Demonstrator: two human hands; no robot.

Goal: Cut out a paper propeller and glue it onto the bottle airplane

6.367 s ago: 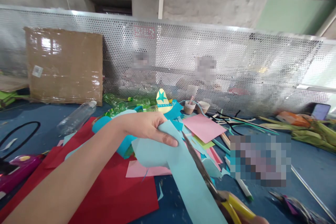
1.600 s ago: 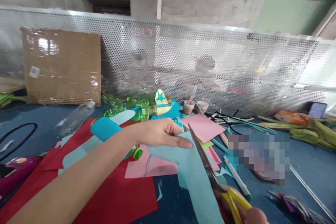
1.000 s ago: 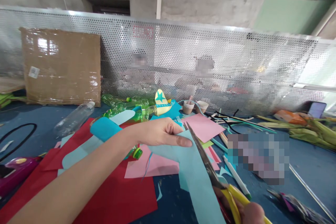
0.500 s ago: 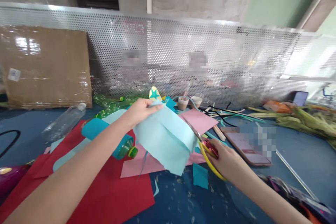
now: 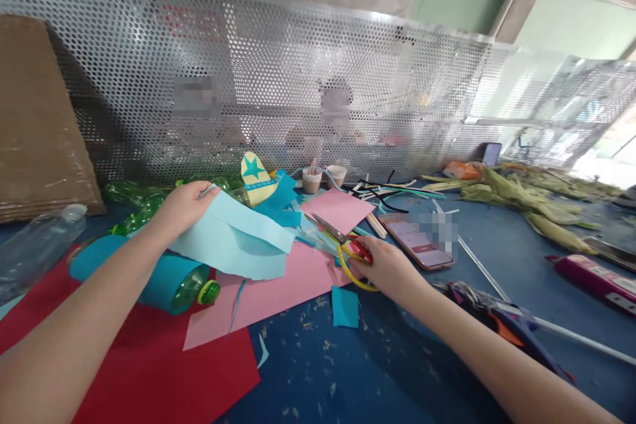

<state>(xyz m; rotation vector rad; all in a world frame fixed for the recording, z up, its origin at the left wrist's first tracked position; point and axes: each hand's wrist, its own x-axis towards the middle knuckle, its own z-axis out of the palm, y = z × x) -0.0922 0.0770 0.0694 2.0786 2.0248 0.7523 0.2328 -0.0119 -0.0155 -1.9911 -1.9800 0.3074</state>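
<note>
My left hand (image 5: 186,209) pinches the upper left corner of a light blue paper sheet (image 5: 233,238), which hangs tilted with a fold or cut strip along its top. In my right hand (image 5: 385,262) are scissors (image 5: 355,271) with yellow and red handles; their blades point up and left, apart from the sheet. Under the sheet lies pink paper (image 5: 298,278), over red paper (image 5: 173,377). A green bottle wrapped in blue paper (image 5: 166,281) rests beneath my left forearm. A small blue paper square (image 5: 344,307) lies below the scissors.
A phone (image 5: 417,242) lies right of the scissors. Two cups (image 5: 312,180) stand at the back, near a yellow paper piece with a star (image 5: 256,179). Corn husks (image 5: 517,192) are at the right. A perforated metal panel (image 5: 288,79) closes off the table's far side.
The scissors have come away from the light blue sheet, opening a gap between them. My left hand has moved the sheet leftward over the bottle. The view has turned right.
</note>
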